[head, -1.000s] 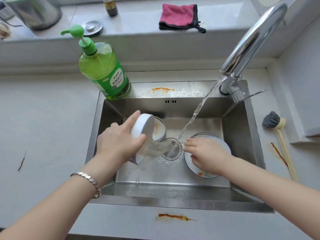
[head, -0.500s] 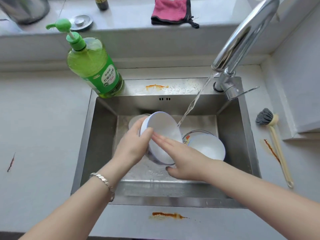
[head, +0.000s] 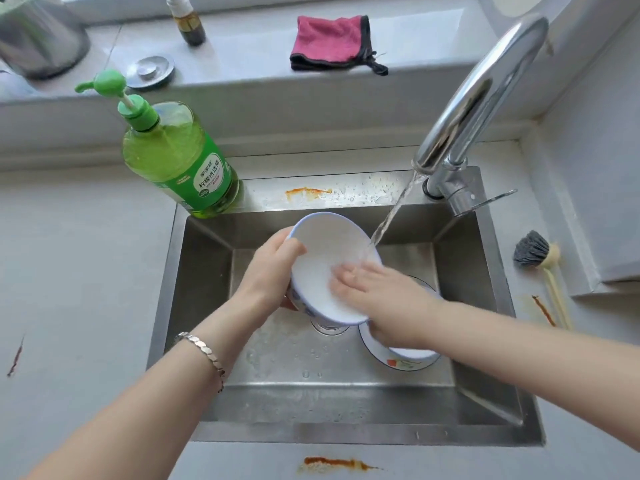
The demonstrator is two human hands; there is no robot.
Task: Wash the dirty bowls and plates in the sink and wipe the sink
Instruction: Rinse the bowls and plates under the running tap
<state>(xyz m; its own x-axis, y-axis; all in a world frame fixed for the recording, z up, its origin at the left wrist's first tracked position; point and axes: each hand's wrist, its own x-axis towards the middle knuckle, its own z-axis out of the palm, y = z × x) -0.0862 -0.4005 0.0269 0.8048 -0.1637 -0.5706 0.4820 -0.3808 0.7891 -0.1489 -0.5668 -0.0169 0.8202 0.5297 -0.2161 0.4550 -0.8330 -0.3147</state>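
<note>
White bowl (head: 325,258): middle of the frame, held over the sink basin, tipped so that its blue-rimmed opening faces up and towards the camera; a blue pattern shows on its outer wall at the lower left
Left hand (head: 270,271): grips the bowl's left edge, thumb hooked over the rim onto the inside, the other fingers curled behind the wall
Right hand (head: 388,303): reaches in from the lower right; its fingers (head: 346,275) lie straight and close together, flat on the bowl's inner surface, blurred
Water stream (head: 394,216): runs slanting from the tap mouth down onto the bowl's right rim
Plate (head: 398,362): on the basin floor, just below and right of the bowl, mostly covered by the right hand; a coloured motif shows on its near rim
Clear glass item (head: 329,328): under the bowl, only its lower edge visible
Sink (head: 346,407): stainless steel, wet floor, an orange smear (head: 306,192) on its back ledge
Tap (head: 478,95): chrome, arching from the upper right
Dish soap bottle (head: 180,168): green, pump-topped, on the sink's upper left corner
Bracelet (head: 204,351): silver, on the left wrist
Dish brush (head: 540,261): on the worktop at right, beside a brown streak (head: 543,310)
Front worktop: another orange stain (head: 336,464) at the bottom centre
Windowsill: pink cloth (head: 329,43) at top centre, sink plug (head: 150,69) and small dark bottle (head: 188,22) to its left
</note>
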